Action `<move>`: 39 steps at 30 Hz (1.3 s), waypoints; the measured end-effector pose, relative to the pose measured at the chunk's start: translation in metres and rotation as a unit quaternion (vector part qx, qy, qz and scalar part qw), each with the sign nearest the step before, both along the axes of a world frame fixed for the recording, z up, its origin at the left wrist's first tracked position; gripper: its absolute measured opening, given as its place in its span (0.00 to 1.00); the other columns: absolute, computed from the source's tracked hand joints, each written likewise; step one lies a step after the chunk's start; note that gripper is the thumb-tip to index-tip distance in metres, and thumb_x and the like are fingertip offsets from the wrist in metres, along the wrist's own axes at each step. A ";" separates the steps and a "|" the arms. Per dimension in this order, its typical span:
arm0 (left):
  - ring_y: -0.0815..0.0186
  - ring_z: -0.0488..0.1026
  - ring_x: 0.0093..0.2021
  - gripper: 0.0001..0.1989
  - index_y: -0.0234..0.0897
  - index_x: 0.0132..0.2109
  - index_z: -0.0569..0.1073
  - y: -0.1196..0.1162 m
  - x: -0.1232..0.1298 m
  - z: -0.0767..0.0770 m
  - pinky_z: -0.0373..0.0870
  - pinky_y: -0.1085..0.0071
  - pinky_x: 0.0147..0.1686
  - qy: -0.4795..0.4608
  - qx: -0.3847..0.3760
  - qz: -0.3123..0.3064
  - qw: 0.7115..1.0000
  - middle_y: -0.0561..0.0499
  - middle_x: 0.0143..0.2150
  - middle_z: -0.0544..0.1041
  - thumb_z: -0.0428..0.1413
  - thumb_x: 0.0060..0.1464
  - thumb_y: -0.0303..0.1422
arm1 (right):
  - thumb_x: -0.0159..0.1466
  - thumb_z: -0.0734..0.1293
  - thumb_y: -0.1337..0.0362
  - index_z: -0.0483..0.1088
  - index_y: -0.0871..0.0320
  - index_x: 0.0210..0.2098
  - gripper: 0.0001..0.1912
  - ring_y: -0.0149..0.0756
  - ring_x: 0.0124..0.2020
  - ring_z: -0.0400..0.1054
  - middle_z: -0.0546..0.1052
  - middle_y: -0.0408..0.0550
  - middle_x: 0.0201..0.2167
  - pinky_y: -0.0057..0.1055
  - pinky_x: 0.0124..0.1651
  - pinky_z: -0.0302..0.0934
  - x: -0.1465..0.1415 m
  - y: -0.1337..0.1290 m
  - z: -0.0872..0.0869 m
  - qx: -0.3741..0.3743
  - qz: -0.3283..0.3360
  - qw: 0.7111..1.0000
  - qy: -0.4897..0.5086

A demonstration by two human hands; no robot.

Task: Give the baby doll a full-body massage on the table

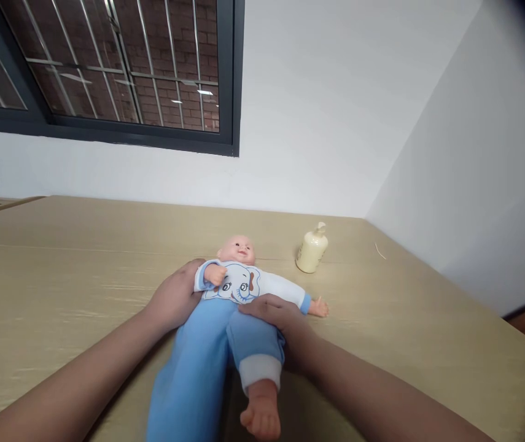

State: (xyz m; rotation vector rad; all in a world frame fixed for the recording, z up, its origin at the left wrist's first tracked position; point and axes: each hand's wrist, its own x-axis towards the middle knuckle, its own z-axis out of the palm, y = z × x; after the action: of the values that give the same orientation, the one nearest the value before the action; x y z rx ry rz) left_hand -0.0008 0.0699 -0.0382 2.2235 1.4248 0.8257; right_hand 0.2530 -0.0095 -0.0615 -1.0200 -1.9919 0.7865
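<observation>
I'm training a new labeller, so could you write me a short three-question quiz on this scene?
1. True or false: the pump bottle is lying on its side.
2. Multiple choice: what does the right hand touch?
A) the window frame
B) the doll
C) the pump bottle
3. Fill the gap: the doll's trousers are ____ with a white cuff.

Key: 1 false, it stands upright; 2 B; 3 blue.
</observation>
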 end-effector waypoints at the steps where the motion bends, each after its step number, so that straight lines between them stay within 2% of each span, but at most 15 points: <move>1: 0.49 0.77 0.52 0.17 0.44 0.51 0.76 0.003 -0.003 -0.005 0.71 0.63 0.47 -0.032 -0.017 0.006 0.999 0.48 0.53 0.80 0.58 0.56 0.43 | 0.66 0.68 0.58 0.73 0.48 0.56 0.18 0.39 0.52 0.73 0.77 0.46 0.50 0.36 0.55 0.69 0.004 -0.001 0.003 0.026 0.019 0.999 -0.013; 3: 0.47 0.77 0.52 0.20 0.41 0.50 0.77 0.011 -0.011 -0.018 0.72 0.60 0.49 -0.121 -0.068 0.020 0.990 0.46 0.51 0.81 0.59 0.55 0.47 | 0.62 0.71 0.60 0.69 0.46 0.60 0.26 0.40 0.56 0.71 0.75 0.46 0.55 0.37 0.60 0.65 0.012 -0.004 0.009 0.084 0.052 0.994 -0.047; 5: 0.45 0.76 0.53 0.23 0.37 0.48 0.77 0.020 -0.019 -0.031 0.72 0.57 0.50 -0.237 -0.124 0.011 0.963 0.43 0.50 0.81 0.63 0.50 0.48 | 0.60 0.70 0.62 0.65 0.47 0.63 0.31 0.41 0.57 0.70 0.74 0.46 0.58 0.37 0.60 0.64 0.017 -0.008 0.015 0.128 0.073 0.986 -0.083; 7: 0.45 0.76 0.53 0.28 0.36 0.50 0.76 0.028 -0.024 -0.040 0.72 0.55 0.52 -0.343 -0.171 -0.018 0.923 0.41 0.52 0.80 0.69 0.44 0.44 | 0.59 0.68 0.64 0.63 0.47 0.64 0.33 0.40 0.57 0.70 0.73 0.46 0.59 0.35 0.58 0.65 0.018 -0.012 0.019 0.144 0.094 0.978 -0.118; 9: 0.46 0.76 0.54 0.31 0.34 0.52 0.75 0.033 -0.027 -0.044 0.72 0.54 0.54 -0.407 -0.200 -0.041 0.890 0.40 0.54 0.79 0.71 0.41 0.39 | 0.60 0.67 0.63 0.61 0.45 0.65 0.34 0.41 0.56 0.70 0.71 0.46 0.61 0.36 0.57 0.65 0.016 -0.019 0.020 0.156 0.106 0.968 -0.168; 11: 0.47 0.76 0.53 0.30 0.33 0.52 0.76 0.035 -0.027 -0.044 0.71 0.52 0.55 -0.431 -0.216 -0.046 0.875 0.39 0.54 0.79 0.72 0.40 0.36 | 0.60 0.68 0.61 0.60 0.43 0.66 0.35 0.45 0.57 0.70 0.68 0.47 0.64 0.41 0.57 0.65 0.013 -0.026 0.018 0.172 0.111 0.953 -0.223; 14: 0.48 0.78 0.50 0.28 0.32 0.49 0.77 0.033 -0.025 -0.042 0.72 0.51 0.54 -0.435 -0.237 -0.034 0.868 0.39 0.51 0.80 0.72 0.40 0.35 | 0.59 0.68 0.56 0.61 0.45 0.65 0.34 0.52 0.61 0.65 0.64 0.51 0.68 0.47 0.61 0.62 0.005 -0.038 0.014 0.208 0.124 0.931 -0.272; 18: 0.48 0.78 0.50 0.27 0.30 0.48 0.77 0.032 -0.023 -0.040 0.73 0.51 0.54 -0.436 -0.245 -0.021 0.866 0.38 0.50 0.81 0.72 0.39 0.35 | 0.63 0.65 0.53 0.66 0.46 0.58 0.24 0.59 0.64 0.59 0.61 0.53 0.69 0.55 0.61 0.60 -0.006 -0.048 0.013 0.260 0.131 0.909 -0.298; 22: 0.47 0.78 0.50 0.31 0.31 0.50 0.75 0.032 -0.021 -0.041 0.73 0.50 0.54 -0.452 -0.237 -0.005 0.860 0.38 0.51 0.80 0.72 0.37 0.34 | 0.69 0.60 0.56 0.66 0.47 0.55 0.16 0.62 0.64 0.59 0.60 0.58 0.68 0.59 0.57 0.62 -0.013 -0.051 0.008 0.306 0.122 0.885 -0.329; 26: 0.45 0.77 0.52 0.32 0.31 0.50 0.75 0.033 -0.021 -0.043 0.72 0.50 0.54 -0.454 -0.217 0.004 0.864 0.37 0.51 0.80 0.72 0.35 0.34 | 0.70 0.60 0.59 0.66 0.47 0.54 0.14 0.63 0.61 0.62 0.61 0.60 0.67 0.61 0.54 0.63 -0.021 -0.051 -0.009 0.355 0.094 0.869 -0.330; 30: 0.46 0.78 0.50 0.31 0.31 0.49 0.75 0.033 -0.021 -0.043 0.73 0.52 0.52 -0.433 -0.207 0.005 0.877 0.38 0.50 0.81 0.72 0.37 0.38 | 0.68 0.62 0.56 0.67 0.48 0.51 0.12 0.64 0.61 0.63 0.62 0.59 0.67 0.61 0.53 0.64 -0.025 -0.053 -0.014 0.358 0.066 0.879 -0.308; 32: 0.45 0.78 0.50 0.32 0.31 0.49 0.75 0.032 -0.022 -0.042 0.74 0.53 0.51 -0.399 -0.187 0.019 0.897 0.37 0.49 0.81 0.71 0.38 0.41 | 0.66 0.63 0.54 0.68 0.50 0.52 0.16 0.61 0.61 0.64 0.63 0.58 0.67 0.58 0.56 0.64 -0.022 -0.052 -0.008 0.318 0.072 0.901 -0.287; 36: 0.43 0.76 0.52 0.31 0.32 0.49 0.76 0.027 -0.021 -0.035 0.74 0.55 0.50 -0.264 -0.132 0.062 0.953 0.38 0.51 0.81 0.66 0.44 0.50 | 0.62 0.67 0.54 0.66 0.50 0.59 0.26 0.49 0.60 0.68 0.64 0.54 0.67 0.42 0.57 0.67 -0.005 -0.039 0.007 0.174 0.062 0.964 -0.193; 39: 0.47 0.76 0.54 0.26 0.37 0.51 0.77 0.017 -0.016 -0.022 0.72 0.60 0.51 -0.134 -0.090 0.055 0.985 0.43 0.53 0.80 0.59 0.53 0.52 | 0.62 0.70 0.56 0.64 0.46 0.64 0.32 0.45 0.61 0.67 0.69 0.50 0.64 0.40 0.62 0.63 0.007 -0.024 0.008 0.136 0.037 0.988 -0.061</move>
State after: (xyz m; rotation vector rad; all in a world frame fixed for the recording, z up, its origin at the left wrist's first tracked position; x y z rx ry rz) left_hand -0.0170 0.0873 -0.0607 1.8374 1.4372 0.9498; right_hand 0.2601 -0.0333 -0.0531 -0.8556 -2.1813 0.4812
